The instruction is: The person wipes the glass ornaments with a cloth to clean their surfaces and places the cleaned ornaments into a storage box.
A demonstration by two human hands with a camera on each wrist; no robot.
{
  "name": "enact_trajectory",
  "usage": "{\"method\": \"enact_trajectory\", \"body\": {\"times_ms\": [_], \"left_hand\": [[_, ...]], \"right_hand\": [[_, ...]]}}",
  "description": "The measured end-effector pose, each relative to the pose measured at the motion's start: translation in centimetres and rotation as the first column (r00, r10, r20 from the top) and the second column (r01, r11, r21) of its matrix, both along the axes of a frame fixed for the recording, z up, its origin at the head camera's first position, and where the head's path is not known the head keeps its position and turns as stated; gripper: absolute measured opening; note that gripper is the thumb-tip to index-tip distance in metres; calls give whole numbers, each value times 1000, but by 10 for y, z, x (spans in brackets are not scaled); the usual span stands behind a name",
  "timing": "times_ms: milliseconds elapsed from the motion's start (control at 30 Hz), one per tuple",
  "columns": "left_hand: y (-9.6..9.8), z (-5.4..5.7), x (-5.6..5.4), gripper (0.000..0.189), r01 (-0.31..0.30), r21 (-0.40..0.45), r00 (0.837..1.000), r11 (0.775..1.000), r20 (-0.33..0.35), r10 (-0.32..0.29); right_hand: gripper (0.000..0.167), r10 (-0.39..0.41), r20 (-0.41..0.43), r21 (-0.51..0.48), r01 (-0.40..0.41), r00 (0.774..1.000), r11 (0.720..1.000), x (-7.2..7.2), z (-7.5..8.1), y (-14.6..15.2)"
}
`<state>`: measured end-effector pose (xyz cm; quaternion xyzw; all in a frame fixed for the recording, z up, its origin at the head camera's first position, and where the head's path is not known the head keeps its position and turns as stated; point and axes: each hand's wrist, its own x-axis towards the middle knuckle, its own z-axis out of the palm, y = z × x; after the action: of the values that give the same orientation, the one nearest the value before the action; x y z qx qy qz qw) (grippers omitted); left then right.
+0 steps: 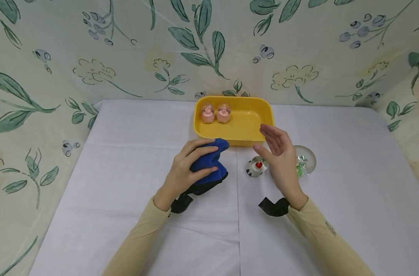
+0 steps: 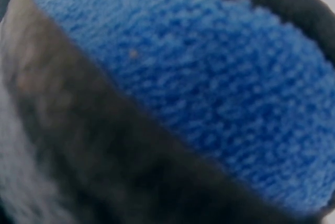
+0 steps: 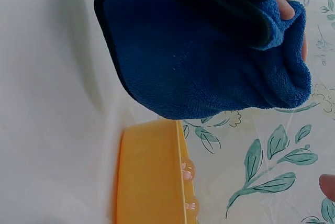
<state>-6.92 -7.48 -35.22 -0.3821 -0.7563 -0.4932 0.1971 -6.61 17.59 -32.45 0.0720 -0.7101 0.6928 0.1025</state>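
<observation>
My left hand point(image 1: 180, 168) grips a folded blue cloth point(image 1: 213, 163) with black edging, fingers spread over its top. Its plush blue face fills most of the left wrist view, and in the right wrist view the cloth point(image 3: 178, 62) hangs bunched from the fingers. Nothing is in my right hand point(image 1: 282, 165); its fingers are extended, thumb apart. Just left of that hand stands a small clear ornament point(image 1: 253, 171) with a red piece inside. Partly hidden behind the hand is a round, clear object point(image 1: 310, 158) with shiny green bits point(image 1: 301, 166).
A yellow tray point(image 1: 252, 119) stands at the table's back edge, beyond both hands. Two small pink figurines point(image 1: 224, 114) sit in its left half. White cloth covers the table point(image 1: 133, 191), and a leaf-patterned curtain point(image 1: 126, 57) rises behind it.
</observation>
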Motion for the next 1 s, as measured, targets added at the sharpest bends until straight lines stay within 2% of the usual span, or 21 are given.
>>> {"method": "enact_trajectory", "body": {"times_ms": [100, 267, 400, 667, 900, 1000], "left_hand": [[0, 1, 0, 42, 1, 0, 1000, 1000, 3, -1], [0, 0, 1, 51, -1, 0, 1000, 1000, 6, 1], [0, -1, 0, 44, 3, 1, 1000, 1000, 8, -3], [0, -2, -1, 45, 8, 2, 1000, 1000, 11, -8], [1, -2, -1, 44, 19, 5, 1000, 1000, 10, -19], [1, -2, -2, 44, 26, 3, 1000, 1000, 11, -26]], "right_hand": [[51, -4, 5, -8, 5, 1000, 1000, 5, -4, 1], [52, -20, 23, -15, 20, 1000, 1000, 13, -11, 4], [52, -27, 32, -35, 28, 999, 999, 17, -19, 5], [52, -61, 77, 12, 60, 995, 998, 25, -32, 9], [54, -82, 83, 5, 82, 993, 997, 28, -43, 8], [55, -92, 103, 41, 89, 990, 995, 30, -49, 6]]}}
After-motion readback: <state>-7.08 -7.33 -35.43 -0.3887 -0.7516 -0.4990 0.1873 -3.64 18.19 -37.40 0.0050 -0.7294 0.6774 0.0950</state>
